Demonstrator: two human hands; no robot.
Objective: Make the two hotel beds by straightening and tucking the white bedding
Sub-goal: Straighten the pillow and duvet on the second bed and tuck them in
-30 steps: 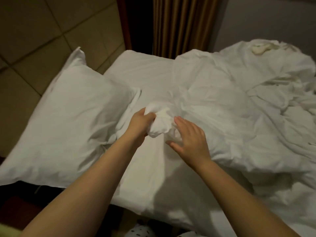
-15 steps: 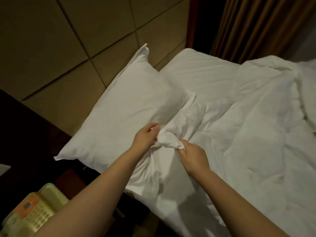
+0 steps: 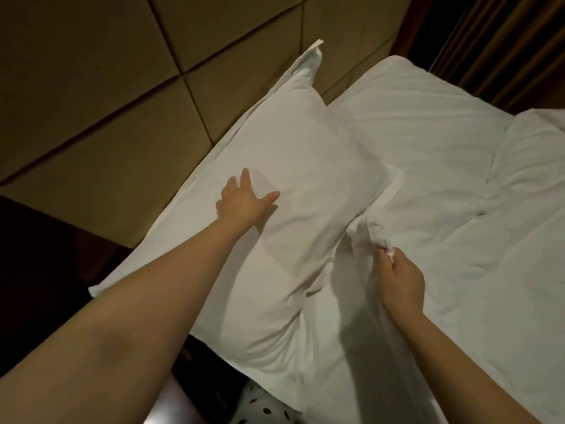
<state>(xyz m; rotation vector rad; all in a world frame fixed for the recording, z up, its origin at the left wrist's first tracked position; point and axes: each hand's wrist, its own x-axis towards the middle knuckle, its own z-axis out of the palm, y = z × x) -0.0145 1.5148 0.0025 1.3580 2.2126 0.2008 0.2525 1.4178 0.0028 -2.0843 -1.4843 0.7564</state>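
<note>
A white pillow [image 3: 305, 166] lies at the head of the bed against the padded headboard. My left hand [image 3: 243, 198] rests flat on the pillow's top, fingers spread. My right hand [image 3: 400, 280] pinches a bunched corner of the white duvet [image 3: 376, 231] just right of the pillow and holds it lifted off the mattress. The rest of the duvet [image 3: 489, 240] spreads crumpled to the right. The white bottom sheet [image 3: 412, 117] shows bare at the far corner of the bed.
A tan padded headboard [image 3: 122, 87] fills the left and top. A dark bedside unit [image 3: 46, 255] stands lower left. Brown curtains [image 3: 504, 41] hang at the top right. Spotted fabric [image 3: 263, 405] shows at the bottom edge.
My left hand has let go of the duvet corner and moved left onto the pillow, now flat. My right hand keeps the corner. The view has swung left toward the headboard.
</note>
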